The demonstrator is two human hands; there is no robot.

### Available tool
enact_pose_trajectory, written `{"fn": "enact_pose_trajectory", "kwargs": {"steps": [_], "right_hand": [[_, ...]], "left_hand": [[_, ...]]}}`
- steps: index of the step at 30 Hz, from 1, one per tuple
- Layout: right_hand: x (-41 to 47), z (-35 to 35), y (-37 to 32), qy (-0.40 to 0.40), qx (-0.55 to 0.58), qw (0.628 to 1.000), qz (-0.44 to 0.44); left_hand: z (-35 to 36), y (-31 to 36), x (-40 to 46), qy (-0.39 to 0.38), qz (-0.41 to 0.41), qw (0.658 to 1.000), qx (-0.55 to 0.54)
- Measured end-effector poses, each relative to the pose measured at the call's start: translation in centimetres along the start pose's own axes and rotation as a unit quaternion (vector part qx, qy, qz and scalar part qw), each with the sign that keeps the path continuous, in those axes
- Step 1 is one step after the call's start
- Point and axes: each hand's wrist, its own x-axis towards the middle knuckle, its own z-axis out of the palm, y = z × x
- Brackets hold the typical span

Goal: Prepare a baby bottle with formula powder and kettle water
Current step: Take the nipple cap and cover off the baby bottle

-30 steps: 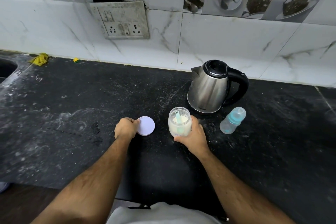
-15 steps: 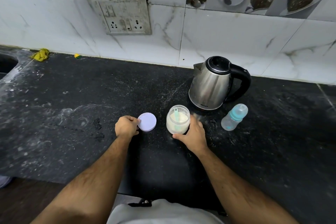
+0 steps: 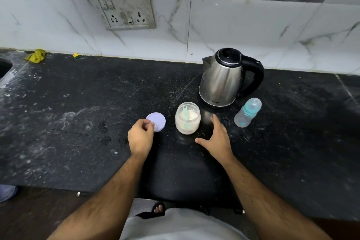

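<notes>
Head view looks down on a black stone desk (image 3: 78,115) dusted with pale powder; the right hand (image 3: 217,139) hovers spread and empty, fingers splayed, just right of the open formula jar (image 3: 187,118), apart from it; the baby bottle (image 3: 247,112) lies beyond that hand, ahead and to its right, capped with a teal collar and leaning so that its long axis runs up and rightward from base to teat; the right hand is plainly the nearer one to it, so I judge the coming reach falls to that side; the left hand (image 3: 140,136) is curled with its fingertips on the edge of the round lid (image 3: 156,122), which lies flat on the desk left of the jar; a scoop (image 3: 185,113) stands in the powder inside the jar; the steel kettle (image 3: 222,80) sits behind jar and bottle, handle turned right; behind runs a marble-tiled wall with a grimy socket plate (image 3: 121,6); a yellow rag (image 3: 36,55) lies far left, near what looks like a sink edge.
</notes>
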Motion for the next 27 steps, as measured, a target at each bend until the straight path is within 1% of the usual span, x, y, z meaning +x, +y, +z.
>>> {"fn": "enact_pose_trajectory", "kwargs": {"steps": [3, 6, 9, 12, 14, 16, 18, 23, 27], "right_hand": [[-1.3, -0.9, 1.0, 0.042, 0.014, 0.999, 0.003], [-2.0, -1.6, 1.5, 0.109, 0.010, 0.994, -0.008], [-2.3, -3.1, 2.7, 0.176, 0.017, 0.984, -0.003], [-2.1, -4.7, 4.5, 0.236, 0.048, 0.970, 0.023], [-1.5, -5.9, 5.7, 0.249, 0.066, 0.965, 0.056], [-0.6, -7.0, 6.9, 0.234, 0.076, 0.965, 0.090], [0.6, -8.2, 8.0, 0.203, 0.084, 0.970, 0.102], [3.9, -10.7, 9.2, 0.086, 0.095, 0.990, 0.057], [5.4, -11.4, 9.0, 0.037, 0.123, 0.991, 0.026]], "left_hand": [[1.2, -0.1, -2.3, -0.020, 0.040, 0.999, 0.001], [2.5, -0.6, -4.4, -0.069, 0.065, 0.995, 0.001], [4.5, -0.2, -6.7, -0.125, 0.115, 0.985, 0.035], [6.8, 1.3, -8.5, -0.186, 0.123, 0.975, 0.027], [8.6, 3.0, -9.2, -0.221, 0.124, 0.967, 0.006], [10.3, 5.0, -9.3, -0.242, 0.144, 0.959, -0.008], [12.1, 6.9, -8.9, -0.255, 0.161, 0.953, -0.013], [15.0, 10.6, -7.3, -0.265, 0.169, 0.949, -0.009], [16.3, 13.2, -6.2, -0.273, 0.173, 0.946, -0.031]]}}
